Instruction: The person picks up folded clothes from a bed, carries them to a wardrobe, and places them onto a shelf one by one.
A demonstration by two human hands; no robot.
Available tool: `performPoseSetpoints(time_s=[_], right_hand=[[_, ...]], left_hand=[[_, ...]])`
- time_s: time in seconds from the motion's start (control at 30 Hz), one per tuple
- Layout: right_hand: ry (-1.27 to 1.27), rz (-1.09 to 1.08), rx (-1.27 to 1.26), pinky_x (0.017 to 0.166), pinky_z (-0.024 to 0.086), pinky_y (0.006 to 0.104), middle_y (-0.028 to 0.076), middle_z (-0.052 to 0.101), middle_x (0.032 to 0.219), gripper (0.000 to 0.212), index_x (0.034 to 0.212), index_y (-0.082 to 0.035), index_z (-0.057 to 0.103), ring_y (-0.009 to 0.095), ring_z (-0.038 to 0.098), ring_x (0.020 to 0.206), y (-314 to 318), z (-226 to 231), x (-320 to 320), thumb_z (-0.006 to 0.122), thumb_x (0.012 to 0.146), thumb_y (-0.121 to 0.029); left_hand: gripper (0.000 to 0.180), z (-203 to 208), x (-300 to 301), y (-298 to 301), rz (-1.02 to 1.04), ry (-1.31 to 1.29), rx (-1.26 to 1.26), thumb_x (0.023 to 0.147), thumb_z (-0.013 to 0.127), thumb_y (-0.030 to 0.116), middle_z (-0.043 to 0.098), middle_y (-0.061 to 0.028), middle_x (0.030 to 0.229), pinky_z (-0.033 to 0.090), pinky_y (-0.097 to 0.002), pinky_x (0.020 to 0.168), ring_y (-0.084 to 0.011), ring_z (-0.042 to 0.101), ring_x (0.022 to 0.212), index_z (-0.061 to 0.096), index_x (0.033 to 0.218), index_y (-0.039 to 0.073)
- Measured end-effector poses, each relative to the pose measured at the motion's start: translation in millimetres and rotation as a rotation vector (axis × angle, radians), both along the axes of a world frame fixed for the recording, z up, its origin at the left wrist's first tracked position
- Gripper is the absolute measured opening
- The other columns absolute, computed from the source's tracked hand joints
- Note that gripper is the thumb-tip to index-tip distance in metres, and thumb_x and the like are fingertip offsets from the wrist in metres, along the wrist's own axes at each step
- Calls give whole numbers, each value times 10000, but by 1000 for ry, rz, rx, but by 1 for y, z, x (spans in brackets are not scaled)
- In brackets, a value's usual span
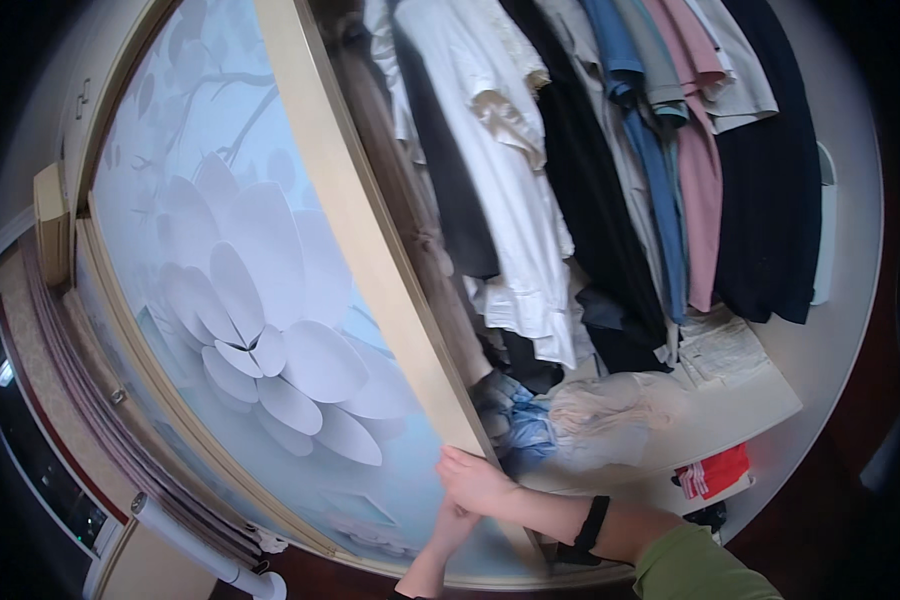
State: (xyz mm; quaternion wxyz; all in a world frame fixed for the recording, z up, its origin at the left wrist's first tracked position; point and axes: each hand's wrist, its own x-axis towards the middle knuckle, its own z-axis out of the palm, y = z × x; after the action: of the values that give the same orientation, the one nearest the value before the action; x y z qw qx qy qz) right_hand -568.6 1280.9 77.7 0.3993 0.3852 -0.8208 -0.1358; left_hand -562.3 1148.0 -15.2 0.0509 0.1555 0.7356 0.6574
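Note:
The wardrobe's sliding door [260,330] has a pale blue panel with a white flower print and a light beige frame [360,220]. Low on that frame, at its edge by the open side, is my right hand [478,484], its fingers closed on the wood. My left hand [454,522] comes up from below, close against the right hand and the door. Its fingers are mostly hidden. A black strap [592,522] circles my right forearm, below a green sleeve [700,562].
To the right hang several garments, among them a white shirt [490,160], pink clothing [702,200] and dark navy clothing [770,220]. Folded clothes [610,410] lie on the shelf [670,445], above a red item [715,472]. A white cylindrical object [200,545] stands at lower left.

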Motion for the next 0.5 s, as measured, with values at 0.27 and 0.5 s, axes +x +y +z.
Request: performPoseSetpoints(time_s=[0.27,0.5], right_hand=[[-69,-22,24,1051,251,340,83,586,917,226,772,-18,650,226,497,1030,129,12,40,520,687,-184],[-73,-35,-48,950,324,303,43,512,909,105,818,-101,520,183,481,936,252,4,71,491,741,-167]], left_hand=[[546,14,20,88,224,779,-467,717,688,136,472,-191,1192,356,-444,930,-341,434,1131,459,1203,43],[841,61,15,120,668,909,-633,677,738,289,194,-244,1419,189,-582,1019,-509,157,1273,310,1363,59]])
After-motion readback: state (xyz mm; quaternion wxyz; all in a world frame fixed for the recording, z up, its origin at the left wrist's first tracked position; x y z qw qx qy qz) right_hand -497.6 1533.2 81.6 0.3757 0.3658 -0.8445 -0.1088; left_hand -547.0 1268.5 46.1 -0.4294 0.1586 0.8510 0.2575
